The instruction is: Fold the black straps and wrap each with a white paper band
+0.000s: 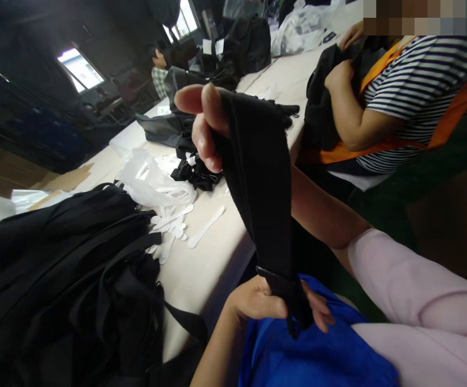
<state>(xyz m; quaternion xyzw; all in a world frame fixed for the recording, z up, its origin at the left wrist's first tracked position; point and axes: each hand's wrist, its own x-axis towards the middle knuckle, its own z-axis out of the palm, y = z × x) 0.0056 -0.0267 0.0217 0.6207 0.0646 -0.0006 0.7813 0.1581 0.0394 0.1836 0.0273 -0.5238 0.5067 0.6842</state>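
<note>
A wide black fabric strap (257,177) runs tight between my two hands, close to the camera. My right hand (205,126) is raised and pinches the strap's upper end between thumb and fingers. My left hand (269,306) is low, above my blue lap cloth (309,349), and grips the strap's lower end at a black plastic buckle (277,277). Both hands are closed on the strap.
A long pale table (213,252) carries a heap of black straps and fabric (64,279) at the left, white plastic strips (177,223), a clear bag (148,180) and more black pieces (195,172). A co-worker in a striped shirt (414,91) handles black fabric at the right.
</note>
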